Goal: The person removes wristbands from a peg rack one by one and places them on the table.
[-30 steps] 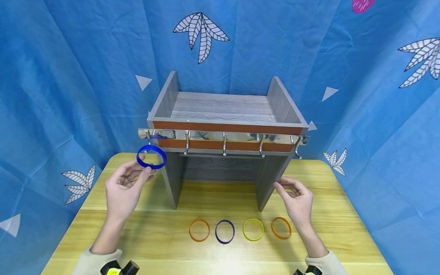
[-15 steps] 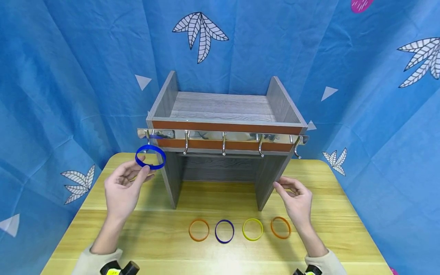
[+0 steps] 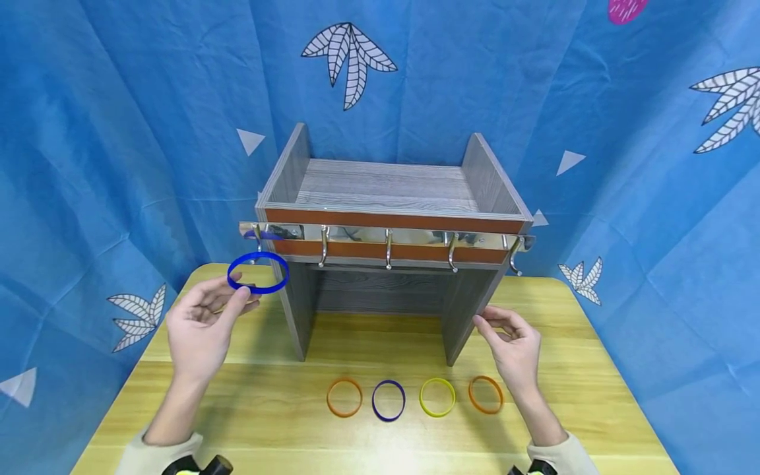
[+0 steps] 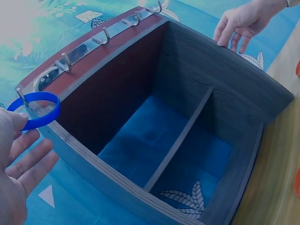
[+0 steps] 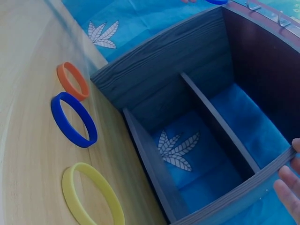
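Observation:
My left hand (image 3: 198,330) pinches a blue rubber wristband (image 3: 270,289) between thumb and fingers, holding it up at the left end of a metal hook rail (image 3: 359,234). The far side of the band overlaps the leftmost hook (image 3: 257,239) in the head view. Seen from the left wrist, the band (image 4: 50,117) is right at that hook (image 4: 20,95), the other fingers spread below it. My right hand (image 3: 518,346) holds the outer side of the grey wooden shelf's right panel (image 3: 472,310), thumb at its edge; in the left wrist view its fingers (image 4: 226,33) lie over the panel.
On the wooden table (image 3: 267,422), in front of the shelf (image 3: 380,188), lie an orange band (image 3: 344,415), a dark blue band (image 3: 388,419), a yellow band (image 3: 437,415) and another orange band (image 3: 487,411). A blue patterned curtain (image 3: 178,132) hangs behind and around.
My left hand has shifted slightly left, and the blue wristband now looks wider and flatter, drawn a little to the left. My right hand and the bands on the table stay put.

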`<state>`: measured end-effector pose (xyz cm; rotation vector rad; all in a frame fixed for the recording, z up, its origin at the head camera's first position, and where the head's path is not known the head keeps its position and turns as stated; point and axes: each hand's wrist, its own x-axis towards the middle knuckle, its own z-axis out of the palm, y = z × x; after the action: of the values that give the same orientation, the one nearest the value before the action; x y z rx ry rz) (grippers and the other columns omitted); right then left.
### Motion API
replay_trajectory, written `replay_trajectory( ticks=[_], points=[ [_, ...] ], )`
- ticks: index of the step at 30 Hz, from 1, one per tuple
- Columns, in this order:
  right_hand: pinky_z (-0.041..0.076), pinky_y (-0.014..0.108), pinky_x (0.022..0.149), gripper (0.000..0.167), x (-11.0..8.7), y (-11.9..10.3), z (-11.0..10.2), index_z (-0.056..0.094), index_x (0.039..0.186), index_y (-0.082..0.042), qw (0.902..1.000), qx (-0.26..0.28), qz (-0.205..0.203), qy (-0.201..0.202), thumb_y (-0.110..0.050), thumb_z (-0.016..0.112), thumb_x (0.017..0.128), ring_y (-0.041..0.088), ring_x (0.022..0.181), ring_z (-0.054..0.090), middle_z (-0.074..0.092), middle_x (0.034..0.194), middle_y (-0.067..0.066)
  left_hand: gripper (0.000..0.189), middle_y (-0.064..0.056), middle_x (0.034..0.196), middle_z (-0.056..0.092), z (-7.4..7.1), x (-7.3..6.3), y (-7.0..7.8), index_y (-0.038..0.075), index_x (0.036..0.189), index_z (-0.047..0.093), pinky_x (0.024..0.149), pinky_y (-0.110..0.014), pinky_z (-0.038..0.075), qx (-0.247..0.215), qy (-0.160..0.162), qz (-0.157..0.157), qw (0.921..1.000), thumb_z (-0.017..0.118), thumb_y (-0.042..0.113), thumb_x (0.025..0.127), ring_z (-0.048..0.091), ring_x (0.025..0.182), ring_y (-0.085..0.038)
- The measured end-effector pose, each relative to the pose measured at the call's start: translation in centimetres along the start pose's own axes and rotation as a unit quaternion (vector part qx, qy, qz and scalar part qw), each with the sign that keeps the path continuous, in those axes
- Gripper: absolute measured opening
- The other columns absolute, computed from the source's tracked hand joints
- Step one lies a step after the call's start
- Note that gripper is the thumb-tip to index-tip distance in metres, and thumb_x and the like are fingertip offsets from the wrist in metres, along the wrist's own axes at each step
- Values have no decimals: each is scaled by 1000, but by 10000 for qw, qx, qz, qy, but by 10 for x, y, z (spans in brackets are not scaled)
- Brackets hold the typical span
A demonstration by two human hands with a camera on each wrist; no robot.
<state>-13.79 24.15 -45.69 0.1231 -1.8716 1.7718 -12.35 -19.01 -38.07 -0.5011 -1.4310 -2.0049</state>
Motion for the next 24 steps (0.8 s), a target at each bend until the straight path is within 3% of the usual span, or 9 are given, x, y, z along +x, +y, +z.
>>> replay_trajectory(
  ticks=[5, 11, 24],
  points=[
    [64, 12, 66, 17, 0, 0, 0, 73, 104, 14, 10000, -84, 35, 26, 13, 77, 87, 3, 79, 74, 79, 91, -9, 26, -13, 102, 82, -3, 4, 4, -18, 109, 68, 73, -32, 70, -306, -194, 266, 9990, 56, -31, 89, 81, 80, -19],
    [64, 12, 66, 17, 0, 1, 0, 72, 104, 15, 10000, -74, 28, 18, 14, 76, 87, 4, 79, 74, 79, 91, -10, 27, -13, 105, 82, -5, 8, 10, -24, 111, 64, 75, -32, 70, -260, -364, 439, 9980, 54, -33, 88, 81, 83, -19],
    [64, 12, 65, 17, -1, 2, 0, 71, 104, 17, 9999, 67, -137, -26, 16, 75, 87, 4, 79, 74, 79, 92, -9, 32, -18, 101, 82, -6, 4, 25, -25, 111, 64, 75, -33, 70, -390, -419, 537, 9969, 51, -39, 84, 82, 83, -22]
  ],
)
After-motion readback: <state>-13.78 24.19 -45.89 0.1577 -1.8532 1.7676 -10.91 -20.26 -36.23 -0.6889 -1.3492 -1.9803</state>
